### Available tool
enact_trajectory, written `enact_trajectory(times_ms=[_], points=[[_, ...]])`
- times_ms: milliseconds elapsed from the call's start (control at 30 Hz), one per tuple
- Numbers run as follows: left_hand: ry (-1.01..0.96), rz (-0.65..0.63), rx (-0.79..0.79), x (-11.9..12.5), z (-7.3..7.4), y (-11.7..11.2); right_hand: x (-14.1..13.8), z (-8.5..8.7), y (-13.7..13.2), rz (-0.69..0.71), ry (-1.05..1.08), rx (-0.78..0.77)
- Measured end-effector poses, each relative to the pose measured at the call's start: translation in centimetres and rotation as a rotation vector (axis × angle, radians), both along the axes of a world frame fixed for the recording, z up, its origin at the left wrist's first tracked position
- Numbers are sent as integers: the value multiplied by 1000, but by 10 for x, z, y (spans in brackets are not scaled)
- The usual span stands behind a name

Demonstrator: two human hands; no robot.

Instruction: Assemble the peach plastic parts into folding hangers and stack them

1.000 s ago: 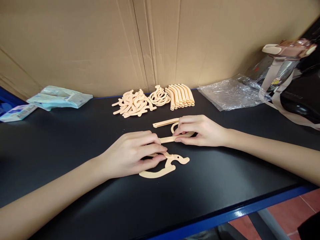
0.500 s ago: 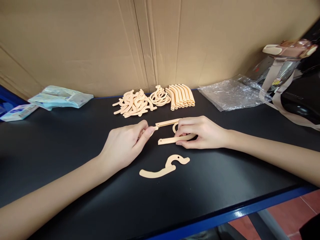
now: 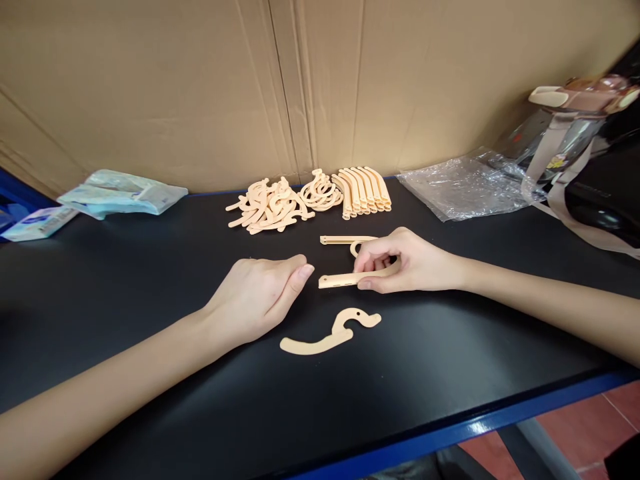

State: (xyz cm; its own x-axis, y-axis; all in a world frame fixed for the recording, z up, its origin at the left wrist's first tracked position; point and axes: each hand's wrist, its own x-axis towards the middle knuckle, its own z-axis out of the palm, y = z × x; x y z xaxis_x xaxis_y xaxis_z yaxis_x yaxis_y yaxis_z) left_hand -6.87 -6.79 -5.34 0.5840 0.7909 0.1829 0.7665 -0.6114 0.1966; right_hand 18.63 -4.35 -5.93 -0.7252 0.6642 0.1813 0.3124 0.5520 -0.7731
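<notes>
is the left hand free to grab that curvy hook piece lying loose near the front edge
Probably yes: the left hand rests empty on the black table, and the hook piece lies just beside it with nothing between them.

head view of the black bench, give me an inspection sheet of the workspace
surface: black tabletop with blue front edge.
job's things: right hand pinches a straight bar piece; second bar piece lies behind it; hook-shaped piece lies loose in front.
clutter: piles of beige parts, blue packets, clear plastic bag, water bottle with strap.
hands: left hand rests on the table, holding nothing.
cables: nothing seen.
surroundings: cardboard wall behind; red tiled floor.
</notes>
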Motion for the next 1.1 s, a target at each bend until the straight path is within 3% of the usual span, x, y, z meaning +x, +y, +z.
enact_trajectory(times_ms=[167,300,633,1100], points=[[95,21,-1,2,-1,2,2,3,3,47,6,-176],[80,-72,51,1,-3,2,3,4,4,76,11,-220],[72,-209,172,0,-8,1,3,3,5,94,35,-231],[84,-335,79,-1,-6,-2,1,3,3,94,60,-254]])
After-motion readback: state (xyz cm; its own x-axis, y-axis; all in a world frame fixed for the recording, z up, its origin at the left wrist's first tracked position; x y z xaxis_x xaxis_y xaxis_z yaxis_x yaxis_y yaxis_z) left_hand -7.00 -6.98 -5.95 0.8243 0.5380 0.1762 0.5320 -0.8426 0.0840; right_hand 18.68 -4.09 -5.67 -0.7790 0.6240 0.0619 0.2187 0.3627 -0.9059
